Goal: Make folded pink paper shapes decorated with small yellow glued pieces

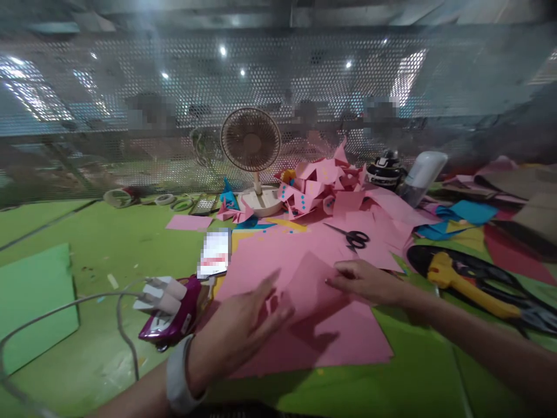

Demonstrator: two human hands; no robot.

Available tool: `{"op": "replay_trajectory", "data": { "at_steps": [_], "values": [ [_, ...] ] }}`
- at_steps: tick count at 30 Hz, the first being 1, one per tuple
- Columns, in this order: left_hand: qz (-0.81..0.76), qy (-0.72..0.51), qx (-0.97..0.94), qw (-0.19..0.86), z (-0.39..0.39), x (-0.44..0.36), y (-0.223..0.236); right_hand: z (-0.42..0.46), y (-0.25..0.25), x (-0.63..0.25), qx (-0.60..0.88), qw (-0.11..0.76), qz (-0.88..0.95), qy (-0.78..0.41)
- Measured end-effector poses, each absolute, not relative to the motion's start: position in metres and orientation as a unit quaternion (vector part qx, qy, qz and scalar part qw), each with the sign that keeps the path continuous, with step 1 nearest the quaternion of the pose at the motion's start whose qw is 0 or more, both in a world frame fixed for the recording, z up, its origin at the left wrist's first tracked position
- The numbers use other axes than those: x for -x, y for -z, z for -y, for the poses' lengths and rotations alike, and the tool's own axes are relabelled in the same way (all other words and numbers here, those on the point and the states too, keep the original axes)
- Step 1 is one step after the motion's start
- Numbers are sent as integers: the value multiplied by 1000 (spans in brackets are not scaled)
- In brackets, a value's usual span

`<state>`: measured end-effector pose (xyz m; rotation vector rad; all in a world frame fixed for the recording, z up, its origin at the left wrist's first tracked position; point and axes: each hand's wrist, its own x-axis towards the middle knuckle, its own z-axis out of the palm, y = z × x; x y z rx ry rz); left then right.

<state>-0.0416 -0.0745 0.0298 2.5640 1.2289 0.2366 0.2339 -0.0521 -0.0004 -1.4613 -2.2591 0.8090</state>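
My right hand [368, 280] pinches the right edge of a small pink paper sheet [310, 287], which is tilted above the work surface. My left hand [241, 328], slightly blurred, is on the sheet's left side with its fingers stretched out and apart. Whether those fingers touch the sheet I cannot tell. Beneath both hands lie large pink sheets [348, 342]. Black-handled scissors [357, 239] rest on pink paper just beyond my right hand.
Behind the sheets stand a small fan [251, 142] and a heap of folded pink paper pieces [322, 180]. On the left are a phone [215, 252], a purple pouch [150, 328], a white charger [167, 293] with a cable, and green sheets [37, 302]. A yellow-handled tool [474, 290] lies right.
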Motion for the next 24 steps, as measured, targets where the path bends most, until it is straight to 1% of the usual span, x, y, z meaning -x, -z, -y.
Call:
{"op": "replay_trajectory", "data": {
  "at_steps": [2, 4, 7, 8, 11, 12, 14, 17, 19, 21, 24],
  "values": [
    [-428, -145, -888, 79, 69, 33, -33, 46, 9, -228, 539, 171, 789, -239],
    [-360, -139, -922, 28, 65, 26, -31, 41, 16, -222, 557, 182, 785, -201],
    [-262, -59, -963, 26, 61, 24, -15, 36, 21, -217, 571, 207, 777, -166],
    [-257, -41, -965, 33, 59, 24, -7, 37, 20, -216, 574, 224, 773, -148],
    [-306, -28, -951, 37, 57, 29, 15, 44, 16, -218, 547, 267, 791, -58],
    [-316, -29, -948, 37, 56, 31, 20, 48, 14, -219, 521, 261, 812, -36],
    [-326, -34, -944, 37, 56, 32, 25, 57, 12, -221, 469, 217, 856, -23],
    [-321, -40, -946, 33, 58, 32, 21, 68, 15, -221, 422, 135, 895, -43],
    [-320, -43, -946, 24, 60, 31, 18, 71, 20, -220, 403, 96, 908, -64],
    [-319, -39, -947, 13, 62, 33, 18, 74, 24, -219, 394, 79, 911, -92],
    [-306, -19, -952, -9, 66, 39, 27, 78, 25, -219, 388, 81, 909, -131]
  ]
}}
